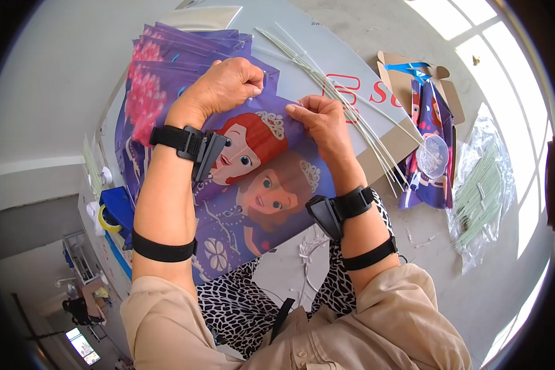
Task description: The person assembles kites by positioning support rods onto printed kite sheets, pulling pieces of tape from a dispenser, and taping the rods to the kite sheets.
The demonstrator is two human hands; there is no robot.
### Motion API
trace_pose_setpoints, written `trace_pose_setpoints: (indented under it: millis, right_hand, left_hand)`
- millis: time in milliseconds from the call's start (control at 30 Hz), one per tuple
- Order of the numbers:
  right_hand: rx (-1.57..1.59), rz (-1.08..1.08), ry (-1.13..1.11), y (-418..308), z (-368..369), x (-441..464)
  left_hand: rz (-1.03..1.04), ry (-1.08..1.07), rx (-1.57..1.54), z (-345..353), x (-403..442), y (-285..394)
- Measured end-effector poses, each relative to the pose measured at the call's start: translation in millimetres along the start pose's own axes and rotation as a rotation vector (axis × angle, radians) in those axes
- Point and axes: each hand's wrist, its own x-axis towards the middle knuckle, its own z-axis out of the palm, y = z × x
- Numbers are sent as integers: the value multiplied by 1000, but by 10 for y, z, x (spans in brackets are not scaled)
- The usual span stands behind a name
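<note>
Both hands are on a purple printed sheet with a red-haired cartoon figure in a tiara. My left hand is closed at the sheet's upper edge, its fingers curled inward; any small item between them is too hidden to make out. To the right, my right hand pinches the same edge between thumb and fingers. The lower part of the sheet hangs over my lap. Beneath and behind my left hand lie several more purple sheets with pink flowers, fanned out.
Thin pale rods lie across the white board just beyond my right hand. An open cardboard box with printed pieces, a small clear cup and a plastic bag of rods are at the right. Yellow tape sits at the left.
</note>
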Motion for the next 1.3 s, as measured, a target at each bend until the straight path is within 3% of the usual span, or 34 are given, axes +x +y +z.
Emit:
trace_pose_setpoints:
  millis: [100, 167, 200, 233, 300, 333, 400, 433, 500, 533, 600, 700, 767, 833, 900, 967, 1033, 1100, 1300]
  right_hand:
    - [89, -20, -5, 40, 15, 12]
    - [107, 4, -12, 23, 20, 7]
    - [126, 26, -21, 11, 21, 6]
    - [127, 26, -20, 6, 20, 5]
    - [148, 52, -38, 3, 21, 9]
    - [150, 52, -37, 10, 26, 14]
    - [178, 69, -70, 40, 45, 36]
    - [178, 68, -72, 69, 60, 54]
    - [149, 92, -18, 128, 88, 100]
    - [149, 91, -20, 133, 92, 119]
    - [73, 65, 27, 160, 98, 140]
    - [-55, 40, 124, 199, 151, 159]
    - [-71, 21, 123, 166, 204, 127]
    - [-87, 0, 122, 153, 237, 112]
    - [-195, -7, 55, 156, 230, 110]
    - [-191, -12, 42, 150, 226, 106]
    - [-189, -17, 27, 157, 222, 112]
    - [-206, -29, 38, 194, 216, 126]
    - [-281, -59, 54, 219, 232, 119]
  left_hand:
    - [41, -1, 6, 5, -49, -48]
    - [5, 71, 188, -48, -187, -75]
    - [-131, 9, 206, -122, -197, -111]
    - [-131, 9, 208, -187, -210, -177]
    - [-400, -15, 155, -313, -231, -326]
    - [-399, -16, 157, -331, -235, -416]
    - [-124, 226, 329, -332, -233, -508]
    - [-126, 227, 330, -330, -211, -505]
    - [54, 501, 576, -289, -115, -450]
    - [52, 502, 578, -260, -53, -403]
    - [-150, 560, 589, -188, 61, -330]
    - [-159, 616, 608, -22, 173, -447]
    - [-241, 585, 613, 67, 193, -580]
    - [-233, 700, 382, 200, 210, -830]
    - [-245, 653, 209, 287, 138, -932]
    - [-135, 679, 43, 371, 22, -924]
    - [-150, 674, 88, 389, -208, -765]
    - [-237, 871, 110, 484, -509, -535]
    - [-357, 776, 101, 1172, -1199, -224]
